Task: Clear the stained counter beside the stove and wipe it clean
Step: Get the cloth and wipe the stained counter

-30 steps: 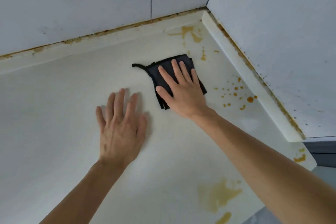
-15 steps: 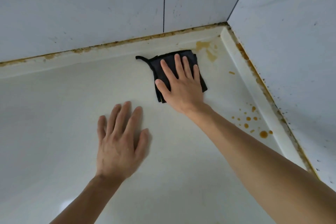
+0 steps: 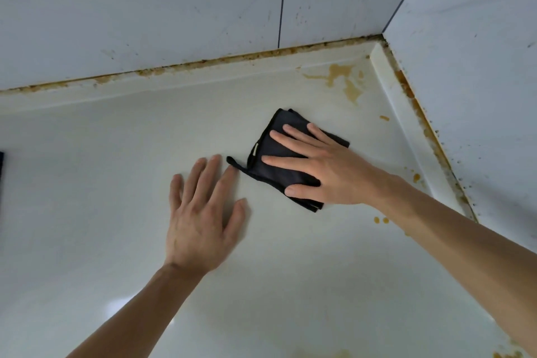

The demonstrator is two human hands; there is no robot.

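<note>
A folded black cloth (image 3: 271, 151) lies on the white counter (image 3: 116, 171), and my right hand (image 3: 322, 167) presses flat on it with straight, spread fingers. The cloth's thin loop sticks out toward my left hand (image 3: 203, 218), which rests flat on the bare counter just left of the cloth. An orange-brown stain (image 3: 343, 80) marks the far corner. A single small spot (image 3: 384, 118) lies beside the right rim, and two small drops (image 3: 380, 220) sit by my right forearm.
Grey tiled walls (image 3: 174, 9) close the counter at the back and right, with brown grime along the seam (image 3: 427, 125). A dark edge (image 3: 1, 171) shows at the far left. More stain (image 3: 507, 354) shows at the bottom right.
My right hand slid the cloth back from the rear rim toward me and turned it, so the loop now points at my left hand. The view shifted left; my left hand stays flat.
</note>
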